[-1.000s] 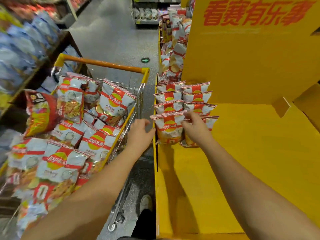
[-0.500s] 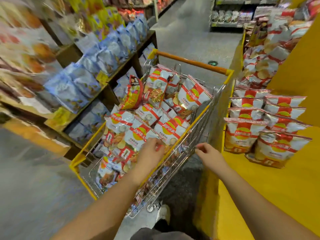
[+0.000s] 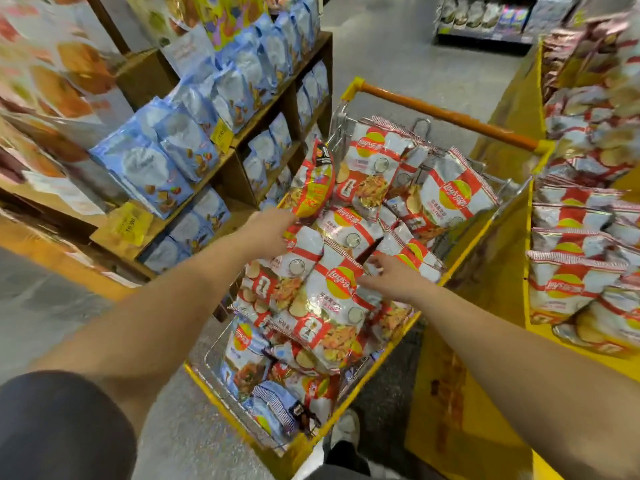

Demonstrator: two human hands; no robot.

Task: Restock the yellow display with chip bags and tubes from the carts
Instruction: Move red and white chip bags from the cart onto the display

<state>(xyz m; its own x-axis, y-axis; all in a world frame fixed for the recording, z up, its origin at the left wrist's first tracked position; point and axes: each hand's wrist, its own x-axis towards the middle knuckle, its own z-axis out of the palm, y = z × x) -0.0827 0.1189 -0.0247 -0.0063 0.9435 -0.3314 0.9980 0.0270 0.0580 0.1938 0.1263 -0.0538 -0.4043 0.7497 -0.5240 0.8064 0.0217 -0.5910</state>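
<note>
A wire cart (image 3: 446, 114) with yellow rims and an orange handle stands in front of me, piled with several red-and-white chip bags (image 3: 332, 296). My left hand (image 3: 268, 233) reaches over the cart's left rim and touches the bags beside a tilted red-and-yellow bag (image 3: 313, 188). My right hand (image 3: 391, 277) lies over the middle of the pile with fingers stretched toward a bag's top edge; I cannot tell whether it touches. Neither hand holds a bag. The yellow display (image 3: 450, 393) stands at the right, with rows of the same chip bags (image 3: 568, 285) on it.
A brown shelf with blue snack bags (image 3: 173, 157) runs along the left, close to the cart. Grey aisle floor (image 3: 398, 57) opens beyond the cart toward a far shelf (image 3: 485, 15). My shoe (image 3: 346, 427) is between the cart and the display.
Both hands left the display's bags and moved left into the cart. The view swung from the display to the cart and the left shelf.
</note>
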